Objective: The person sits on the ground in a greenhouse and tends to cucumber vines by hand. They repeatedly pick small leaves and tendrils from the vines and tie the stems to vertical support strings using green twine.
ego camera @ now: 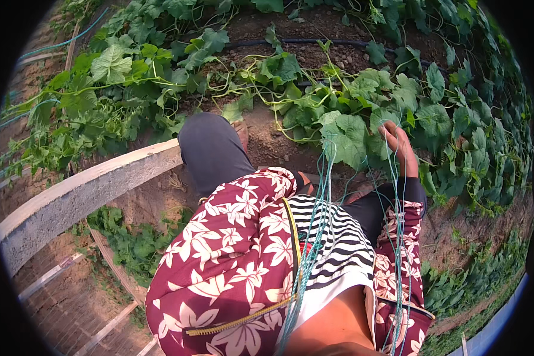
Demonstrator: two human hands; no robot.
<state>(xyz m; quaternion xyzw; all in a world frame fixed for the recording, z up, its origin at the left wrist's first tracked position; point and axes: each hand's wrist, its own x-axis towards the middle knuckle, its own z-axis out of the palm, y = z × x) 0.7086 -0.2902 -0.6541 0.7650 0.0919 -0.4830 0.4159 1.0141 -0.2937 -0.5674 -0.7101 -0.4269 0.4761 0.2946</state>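
Note:
My right hand (pixel 397 141) is raised at the right among broad green vine leaves (pixel 347 135). Its fingers are bent together on a thin strand of teal twine (pixel 396 222). More teal twine (pixel 322 204) hangs as a loose bundle from around my neck, down over a striped shirt (pixel 333 222). Only a sliver of my left hand (pixel 306 179) shows past the dark cuff of the floral sleeve (pixel 271 182), low by my lap. Its fingers are hidden.
A curved-looking concrete beam (pixel 93 187) runs from the left to my bent knee (pixel 213 147). Black drip hose (pixel 325 41) lies on the soil beyond the vines. Teal cords (pixel 64 43) stretch across the upper left. Pale bars (pixel 49 276) show at the lower left.

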